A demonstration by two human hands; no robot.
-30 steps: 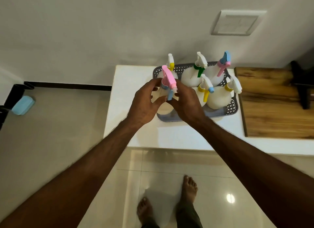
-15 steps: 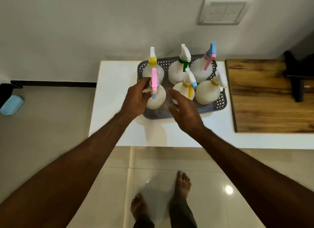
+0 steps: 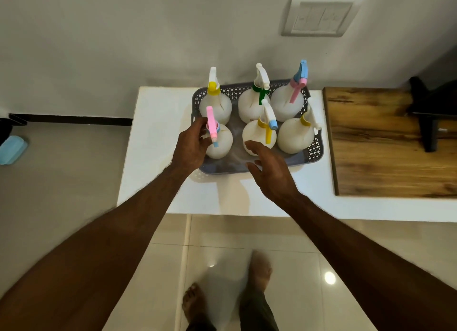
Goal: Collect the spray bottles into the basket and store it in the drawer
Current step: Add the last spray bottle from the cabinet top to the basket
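Observation:
A grey perforated basket (image 3: pixel 314 150) stands on the white counter (image 3: pixel 158 133) with several white spray bottles upright in it. The front-left bottle (image 3: pixel 221 143) has a pink trigger and stands in the basket. My left hand (image 3: pixel 191 148) is at that bottle's neck, with thumb and fingers curled round it just under the trigger. Spread open, my right hand (image 3: pixel 272 172) hovers over the basket's front edge, just in front of the bottle with the yellow trigger and blue nozzle (image 3: pixel 257 135), holding nothing.
A wooden top (image 3: pixel 383 157) adjoins the counter on the right, with a black object (image 3: pixel 430 113) on it. A switch plate (image 3: pixel 321 15) is on the wall behind. A light-blue object (image 3: pixel 12 149) lies on the floor at far left. My bare feet stand on glossy tiles below.
Both hands lowered the pink-trigger bottle into the basket's front-left spot. My right hand then let go and drew back toward the front edge; my left hand stays at the neck.

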